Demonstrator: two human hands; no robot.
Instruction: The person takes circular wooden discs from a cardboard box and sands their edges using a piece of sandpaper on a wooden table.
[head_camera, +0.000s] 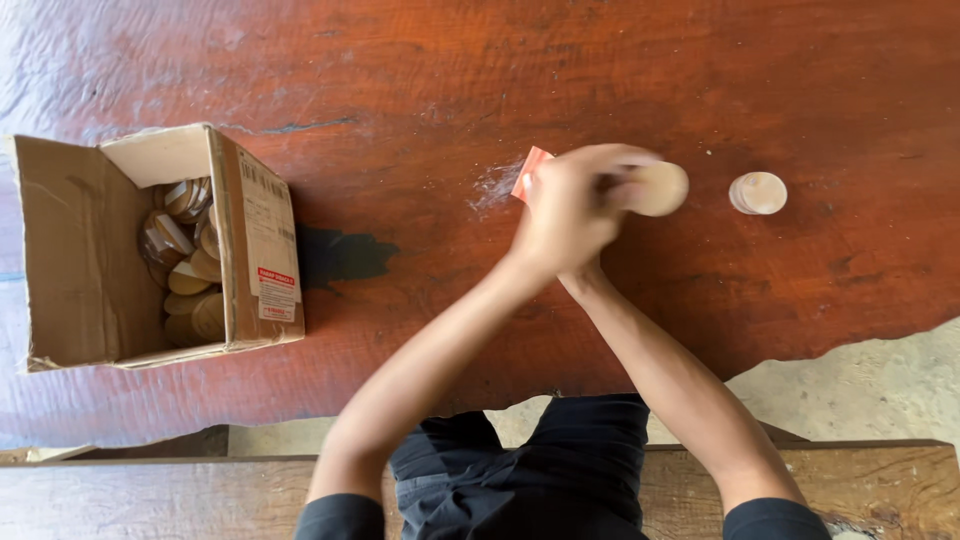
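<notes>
My left hand (566, 208) is closed over the middle of the table, its fingers wrapped around a round pale wooden disc (660, 188) that sticks out to the right. An orange piece of sandpaper (531, 173) pokes out from under the hands on the left. My right hand (584, 270) lies almost wholly beneath the left one; only its wrist shows, and its grip is hidden. Pale dust (492, 186) marks the red-brown wooden table (400, 90) just left of the hands.
A short stack of wooden discs (758, 193) sits right of the hands. An open cardboard box (255, 240) holding several wooden discs stands at the left. A wooden bench (150, 495) runs along the bottom, and the table's irregular edge drops away at lower right.
</notes>
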